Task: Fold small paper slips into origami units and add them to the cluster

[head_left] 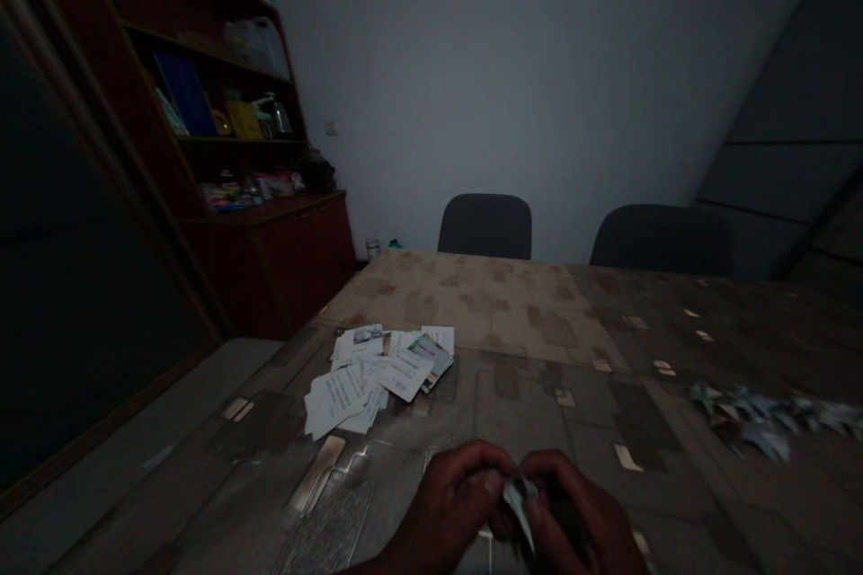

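Note:
My left hand (453, 501) and my right hand (585, 514) meet low over the table's near edge. Both pinch a small pale piece of folded paper (520, 503) between their fingertips. The fingers of both hands are curled closed around it. A loose heap of white printed paper slips (378, 373) lies on the table to the upper left of my hands. A scatter of small folded paper shapes (769, 418) lies to the right, blurred.
The table (526, 314) wears a patterned brown cover. Two dark chairs (484, 225) (664, 238) stand at its far side against a pale wall. A wooden shelf unit (249, 144) with books and small items stands at the left. The room is dim.

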`<state>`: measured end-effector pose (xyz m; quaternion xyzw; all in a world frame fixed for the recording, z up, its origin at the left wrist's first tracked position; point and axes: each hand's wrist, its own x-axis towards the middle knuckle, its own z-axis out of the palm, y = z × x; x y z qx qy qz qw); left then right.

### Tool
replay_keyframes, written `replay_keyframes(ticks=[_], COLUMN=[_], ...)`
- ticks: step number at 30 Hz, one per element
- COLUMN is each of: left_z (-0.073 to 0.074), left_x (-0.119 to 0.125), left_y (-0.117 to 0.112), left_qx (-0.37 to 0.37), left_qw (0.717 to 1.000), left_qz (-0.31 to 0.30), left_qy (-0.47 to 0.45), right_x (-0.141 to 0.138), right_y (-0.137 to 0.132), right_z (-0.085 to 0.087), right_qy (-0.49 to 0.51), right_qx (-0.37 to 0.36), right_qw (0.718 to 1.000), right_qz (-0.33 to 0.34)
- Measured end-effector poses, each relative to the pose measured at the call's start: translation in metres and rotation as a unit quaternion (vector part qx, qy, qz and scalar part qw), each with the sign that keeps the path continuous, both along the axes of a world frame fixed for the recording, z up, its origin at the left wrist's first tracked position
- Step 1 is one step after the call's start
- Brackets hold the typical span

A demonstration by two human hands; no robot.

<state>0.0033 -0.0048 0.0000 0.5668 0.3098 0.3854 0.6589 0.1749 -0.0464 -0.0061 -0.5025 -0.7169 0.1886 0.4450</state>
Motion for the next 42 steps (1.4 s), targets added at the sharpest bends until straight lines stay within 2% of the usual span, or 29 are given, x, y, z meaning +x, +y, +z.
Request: replay_keyframes(ticks=[5,9,14,16,21,26,30,37,42], left_z=[-0.001,-0.006,-0.009,-0.009,-0.012,-0.013,-0.011,-0.001,0.0], left_x=[0.004,0.007,0.007,0.007,0.01,0.012,0.011,0.01,0.01], left_y=[-0.001,-0.002,-0.001,-0.001,-0.003,-0.004,-0.004,-0.003,-0.003], left_qx=[-0.032,-0.078,-0.088,-0.091,-0.08,-0.103,-0.105,-0.102,-0.072], left_qw=[0.999,0.997,0.995,0.995,0.996,0.992,0.993,0.994,0.996], left_qz=[0.005,0.001,0.005,0.003,-0.011,-0.027,-0.005,0.038,0.037], left_qy=[-0.008,-0.027,-0.038,-0.036,-0.043,-0.073,-0.051,0.0,0.042], right_x=[-0.003,-0.004,-0.004,-0.002,0.004,0.003,0.001,0.005,0.008], right_y=[0.0,0.0,-0.001,0.0,0.005,0.006,0.004,0.005,0.007], right_z=[-0.001,-0.003,-0.008,-0.007,0.002,-0.005,-0.012,0.011,0.013], right_qy=[0.016,0.011,0.01,0.006,-0.032,-0.019,-0.03,-0.081,-0.121], right_qx=[-0.041,-0.048,-0.055,-0.039,0.068,0.012,0.009,0.117,0.163], right_qw=[0.999,0.998,0.998,0.999,0.997,0.999,0.999,0.989,0.978], right_qz=[-0.021,-0.037,-0.035,-0.017,0.008,-0.035,-0.014,0.025,0.058])
